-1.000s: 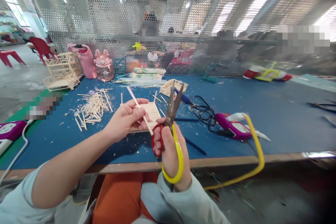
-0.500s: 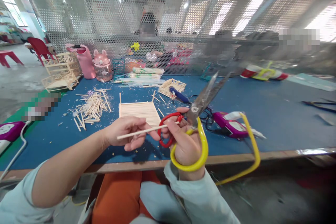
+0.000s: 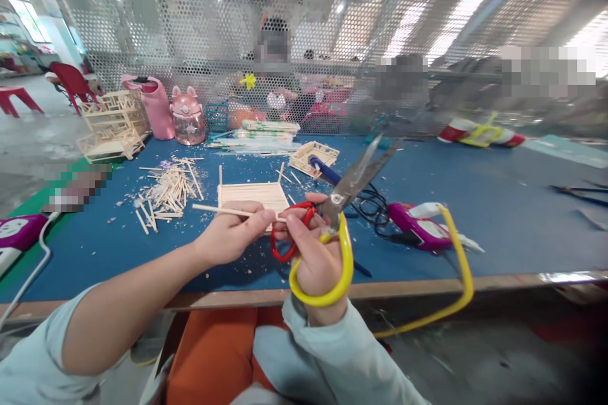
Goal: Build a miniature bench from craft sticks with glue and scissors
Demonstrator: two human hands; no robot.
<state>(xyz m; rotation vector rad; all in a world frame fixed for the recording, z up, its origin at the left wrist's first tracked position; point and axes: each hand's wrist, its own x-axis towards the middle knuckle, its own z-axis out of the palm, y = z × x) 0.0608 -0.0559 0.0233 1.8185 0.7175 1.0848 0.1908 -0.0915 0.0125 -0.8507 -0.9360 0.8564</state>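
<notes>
A thin wooden stick (image 3: 218, 209) is pinched between the thumb and fingers of my left hand (image 3: 237, 231). Its right end meets the thumb and fingertips of my right hand (image 3: 316, 250). That same hand also carries scissors (image 3: 337, 200) with one red and one yellow handle, hooked over the hand, blades pointing up and to the right, slightly apart. Behind my hands lies a flat panel of joined sticks (image 3: 249, 193) with short posts at its far corners; my fingers cover its near part. Left of it is a pile of short cut sticks (image 3: 173, 190).
A blue-handled tool (image 3: 325, 171) rests against a small stick frame (image 3: 304, 155). To the right lies a purple glue gun (image 3: 418, 228). Stick models (image 3: 114, 130), a pink bottle (image 3: 156, 111) and a clear jar (image 3: 187, 123) stand back left, before a perforated metal screen (image 3: 323, 31).
My left hand, open under the stick before, now pinches it. The stick's left end has risen and shifted left. My right hand and the scissors have moved slightly left.
</notes>
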